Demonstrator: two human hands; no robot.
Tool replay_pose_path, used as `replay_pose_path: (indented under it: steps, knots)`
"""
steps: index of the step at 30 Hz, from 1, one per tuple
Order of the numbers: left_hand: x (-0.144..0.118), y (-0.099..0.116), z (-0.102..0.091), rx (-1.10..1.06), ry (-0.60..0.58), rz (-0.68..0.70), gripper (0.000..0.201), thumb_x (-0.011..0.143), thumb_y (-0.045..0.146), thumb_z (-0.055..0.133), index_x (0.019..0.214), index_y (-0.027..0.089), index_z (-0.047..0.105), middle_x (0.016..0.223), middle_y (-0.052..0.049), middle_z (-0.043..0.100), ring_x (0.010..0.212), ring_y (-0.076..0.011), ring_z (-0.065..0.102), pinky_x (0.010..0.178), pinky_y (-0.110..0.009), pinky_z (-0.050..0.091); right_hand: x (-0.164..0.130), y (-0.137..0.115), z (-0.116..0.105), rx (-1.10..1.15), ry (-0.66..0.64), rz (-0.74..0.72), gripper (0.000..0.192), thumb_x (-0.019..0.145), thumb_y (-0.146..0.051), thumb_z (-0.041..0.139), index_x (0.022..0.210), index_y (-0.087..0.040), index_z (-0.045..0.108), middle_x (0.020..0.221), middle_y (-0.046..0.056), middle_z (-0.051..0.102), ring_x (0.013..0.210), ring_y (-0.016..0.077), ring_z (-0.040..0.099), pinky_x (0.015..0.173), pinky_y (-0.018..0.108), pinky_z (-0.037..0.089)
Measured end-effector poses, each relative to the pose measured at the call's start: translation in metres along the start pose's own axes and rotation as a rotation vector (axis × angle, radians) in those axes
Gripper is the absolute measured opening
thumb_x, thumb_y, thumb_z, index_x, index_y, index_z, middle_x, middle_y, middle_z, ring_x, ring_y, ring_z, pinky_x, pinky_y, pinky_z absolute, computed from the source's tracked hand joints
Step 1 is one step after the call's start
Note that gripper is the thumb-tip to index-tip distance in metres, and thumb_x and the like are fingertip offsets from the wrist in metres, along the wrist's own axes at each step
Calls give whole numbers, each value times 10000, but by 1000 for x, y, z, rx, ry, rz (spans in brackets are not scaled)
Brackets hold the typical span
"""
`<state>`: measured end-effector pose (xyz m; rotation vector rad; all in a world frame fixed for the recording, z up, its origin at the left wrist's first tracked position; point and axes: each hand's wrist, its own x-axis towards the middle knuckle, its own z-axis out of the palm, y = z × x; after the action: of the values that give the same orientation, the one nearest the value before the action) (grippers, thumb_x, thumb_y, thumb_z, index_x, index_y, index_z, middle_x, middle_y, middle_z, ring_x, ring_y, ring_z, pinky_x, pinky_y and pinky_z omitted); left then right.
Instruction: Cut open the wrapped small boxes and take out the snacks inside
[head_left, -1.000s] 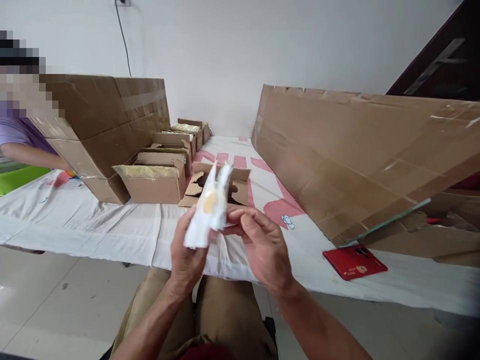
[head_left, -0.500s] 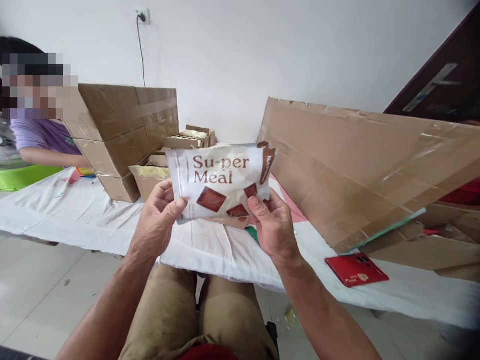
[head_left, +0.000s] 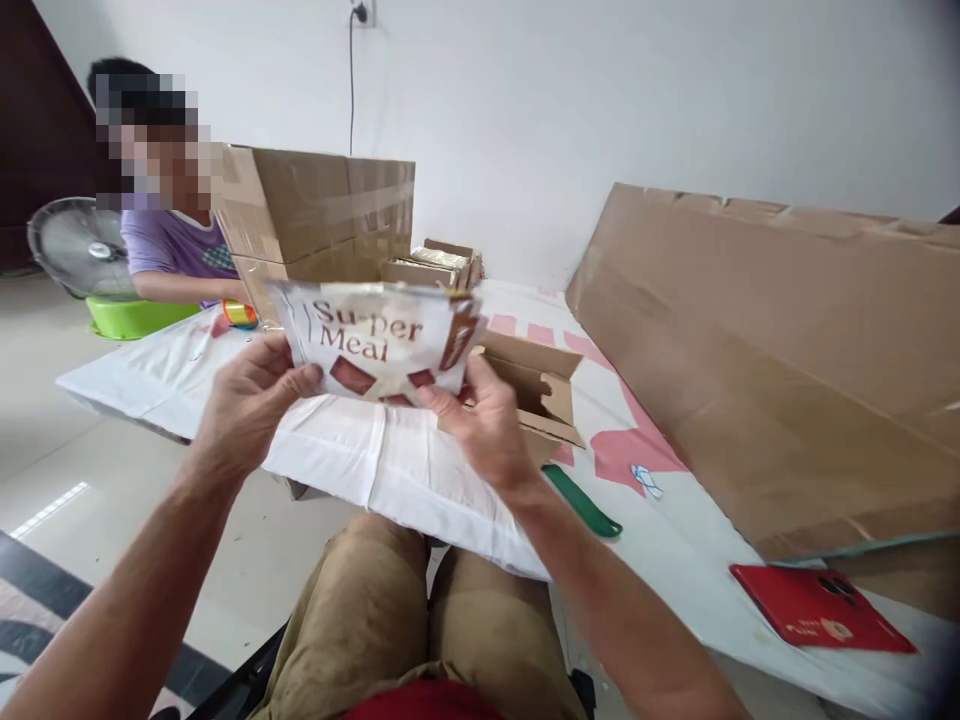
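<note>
A white and brown food pouch (head_left: 375,345) printed "Su-per Meal" is held up above the table, slightly blurred. My left hand (head_left: 251,400) grips its lower left corner, thumb in front. At the lower right corner my right hand (head_left: 480,415) pinches it the same way. Behind the pouch and my right hand stands an open cardboard box (head_left: 551,385), partly hidden. A green strip-like object (head_left: 581,500) lies on the white tablecloth (head_left: 660,540) to the right of my right wrist.
Stacked cardboard boxes (head_left: 322,205) rise at the left, with filled open boxes (head_left: 442,262) behind. A large cardboard sheet (head_left: 765,350) leans on the right, a red phone (head_left: 821,608) before it. A person in a purple shirt (head_left: 169,245) sits at the far left, near a fan (head_left: 97,248).
The view has swung left. My hands and the pouch have shifted left relative to the table, so the open box and the green object now show more fully.
</note>
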<state>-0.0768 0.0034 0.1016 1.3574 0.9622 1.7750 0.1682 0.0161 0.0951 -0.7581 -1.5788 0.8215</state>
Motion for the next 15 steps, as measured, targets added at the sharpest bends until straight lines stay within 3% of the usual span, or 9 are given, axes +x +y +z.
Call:
replay_pose_path:
  steps: [3,5,9,15]
  knots:
    - [-9,-56,-30,108,18,-335,577,612,513,938,1008,175,688,780,-33,775,606,-217,704,528,-317,564,-18,70,36,-92,38,140,252,861,-375,711,1064,-230,679,1069,60,767,994,258,710,893,377,570]
    - [-12,-91,-44,165,-29,-479,603,609,537,897,1033,171,676,794,-44,780,583,-223,693,524,-333,554,-30,111,54,-120,75,237,234,837,-350,671,1033,-224,659,1043,63,779,971,260,723,886,370,569]
    - [2,-144,-53,240,-34,-456,525,604,465,835,1001,147,705,862,-74,791,719,-228,715,673,-347,578,-32,164,70,-166,129,306,266,808,-347,644,1041,-218,645,1017,62,785,925,255,719,849,364,571]
    - [46,-202,-42,324,25,-347,534,688,455,741,1113,133,702,1034,-121,795,933,-267,725,868,-409,581,5,205,71,-295,204,297,293,837,-395,634,1069,-219,652,1098,94,766,1018,279,684,946,404,526]
